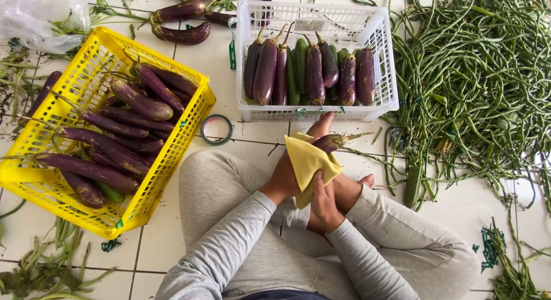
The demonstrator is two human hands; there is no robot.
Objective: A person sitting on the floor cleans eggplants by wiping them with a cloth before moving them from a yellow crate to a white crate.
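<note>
Purple and glossy, the eggplant (pixel 332 142) lies across the person's lap, mostly wrapped in a yellow cloth (pixel 307 162) so that only its stem end and green cap show, pointing right towards the heap of long beans (pixel 476 82); the left hand (pixel 287 173) is closed around the covered body from the left, thumb up beside the cloth, and the right hand (pixel 323 203) is cupped and closed on the cloth from below.

By its look the fruit is light, firm but not hard, and smooth enough to slip in a bare palm; the cloth likely gives the better grip; the skin would probably bruise or scuff under a hard pinch, and the stem looks thin and apt to snap, so the thick middle seems the place to hold it, not the cap.

Just ahead stands a white crate (pixel 387 64) with eggplants set upright in a row; to the left a yellow basket (pixel 54 188) holds more, piled loosely; a roll of green tape (pixel 216 129) lies on the tiled floor (pixel 172 231) between basket and knee; a clear plastic bag (pixel 43 16) sits at the upper left.
</note>
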